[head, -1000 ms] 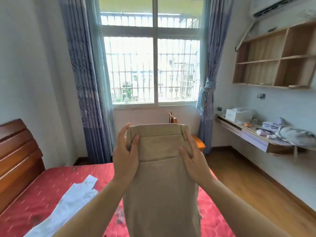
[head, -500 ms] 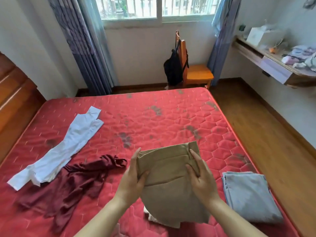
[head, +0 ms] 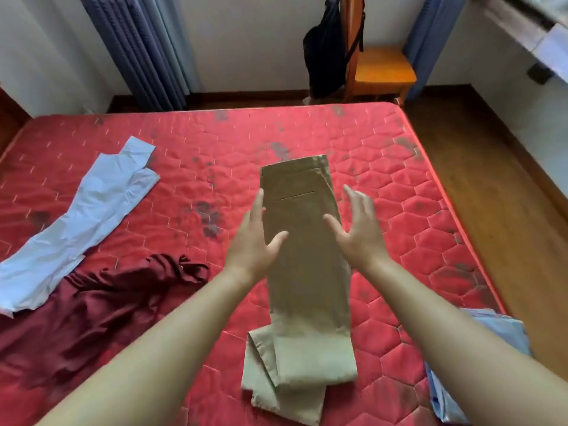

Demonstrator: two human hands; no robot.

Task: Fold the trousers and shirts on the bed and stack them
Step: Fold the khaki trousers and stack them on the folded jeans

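Observation:
Khaki trousers [head: 304,272] lie lengthwise on the red mattress [head: 415,241], waistband at the far end, legs doubled under at the near end. My left hand [head: 253,235] hovers open at the trousers' left edge. My right hand [head: 358,226] hovers open over their right edge; neither grips the cloth. A pale blue garment [head: 83,222] lies stretched out at the left. A crumpled dark red garment [head: 92,309] sits below it. A folded light blue garment [head: 479,364] lies at the bed's near right corner, partly behind my right arm.
A wooden chair [head: 381,69] with a black bag [head: 322,53] hung on it stands beyond the bed's far edge. Blue curtains [head: 147,47] hang at the back wall. Wooden floor [head: 498,192] runs along the bed's right side. A wall desk [head: 528,29] is at the top right.
The trousers, held up by the waistband a second ago, came down and now lie flat on the mattress. Both hands have let go and opened. My view tilted down to the bed.

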